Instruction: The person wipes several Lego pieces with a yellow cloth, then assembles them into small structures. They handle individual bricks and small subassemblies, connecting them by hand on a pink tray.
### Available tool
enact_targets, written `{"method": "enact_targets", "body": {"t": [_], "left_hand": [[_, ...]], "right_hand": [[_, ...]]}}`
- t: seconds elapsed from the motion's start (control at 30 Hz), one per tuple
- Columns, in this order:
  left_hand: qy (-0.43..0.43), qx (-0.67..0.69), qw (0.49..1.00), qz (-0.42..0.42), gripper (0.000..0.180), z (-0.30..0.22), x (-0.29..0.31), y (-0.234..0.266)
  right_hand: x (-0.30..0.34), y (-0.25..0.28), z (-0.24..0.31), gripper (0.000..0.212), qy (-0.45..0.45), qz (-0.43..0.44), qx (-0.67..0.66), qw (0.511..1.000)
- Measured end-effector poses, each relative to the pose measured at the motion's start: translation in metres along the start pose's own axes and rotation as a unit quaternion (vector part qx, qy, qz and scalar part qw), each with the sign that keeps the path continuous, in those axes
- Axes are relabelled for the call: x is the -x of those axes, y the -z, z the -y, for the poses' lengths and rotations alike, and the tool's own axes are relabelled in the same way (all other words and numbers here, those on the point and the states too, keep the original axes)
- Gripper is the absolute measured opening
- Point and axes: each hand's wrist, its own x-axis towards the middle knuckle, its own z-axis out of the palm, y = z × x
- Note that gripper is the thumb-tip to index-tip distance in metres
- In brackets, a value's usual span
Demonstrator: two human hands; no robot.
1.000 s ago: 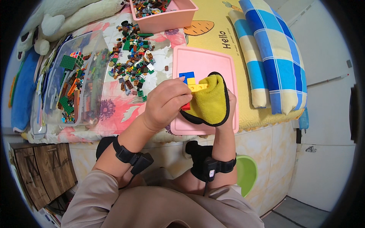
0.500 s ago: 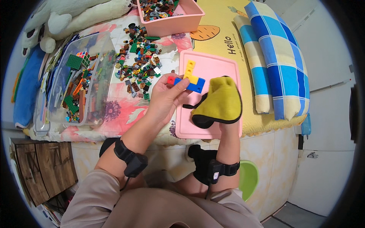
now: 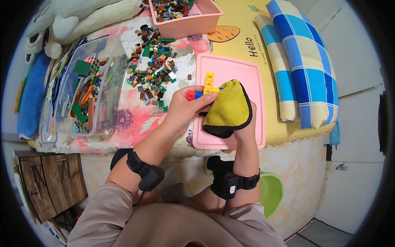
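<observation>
My left hand (image 3: 186,106) pinches a joined piece of toy building blocks (image 3: 209,81), yellow on top with blue and red below. Draped over my right hand (image 3: 246,131) is a yellow-green cleaning cloth (image 3: 231,106) with black edging, and it hides most of that hand's fingers. The cloth presses against the right end of the blocks and covers most of their blue part. Both hands are held above a pink tray-like lid (image 3: 230,65) lying on the bed.
Many loose small bricks (image 3: 154,61) are spread left of the lid. Behind stands a pink bin (image 3: 189,26) of bricks; at left, a clear plastic box (image 3: 111,84) holds more. Checked pillows (image 3: 304,61) lie at right, a white plush toy (image 3: 78,20) at far left. A green basin (image 3: 271,193) is on the floor.
My right hand has brought the cloth left and onto the blocks, covering their blue end. My left hand has shifted slightly right and down with the blocks.
</observation>
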Motion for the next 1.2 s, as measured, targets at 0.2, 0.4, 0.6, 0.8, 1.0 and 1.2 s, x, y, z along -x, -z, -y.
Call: {"method": "enact_targets", "body": {"t": [0.2, 0.4, 0.6, 0.8, 1.0, 1.2], "left_hand": [[-0.01, -0.018, 1.0, -0.019, 0.033, 0.0, 0.004, -0.005], [-0.051, -0.023, 0.998, -0.035, 0.03, 0.005, 0.008, -0.011], [-0.22, -0.233, 0.947, -0.021, 0.028, 0.002, 0.004, -0.003], [-0.006, -0.103, 0.994, 0.031, 0.024, -0.01, 0.008, 0.002], [0.036, 0.052, 0.998, 0.01, 0.029, -0.012, 0.004, -0.006], [0.032, 0.034, 0.999, 0.025, 0.027, -0.015, 0.003, -0.001]], "right_hand": [[0.002, -0.007, -0.004, 0.033, 0.008, -0.045, -0.046, 0.998], [0.004, -0.014, -0.007, 0.028, 0.008, -0.079, -0.091, 0.993], [0.004, -0.018, -0.002, 0.026, 0.03, -0.103, -0.128, 0.986], [0.002, -0.008, 0.01, 0.033, -0.071, -0.129, -0.255, 0.956], [0.008, -0.005, 0.015, 0.033, -0.187, -0.033, -0.36, 0.914], [0.007, -0.005, 0.018, 0.033, -0.228, -0.028, -0.322, 0.918]]}}
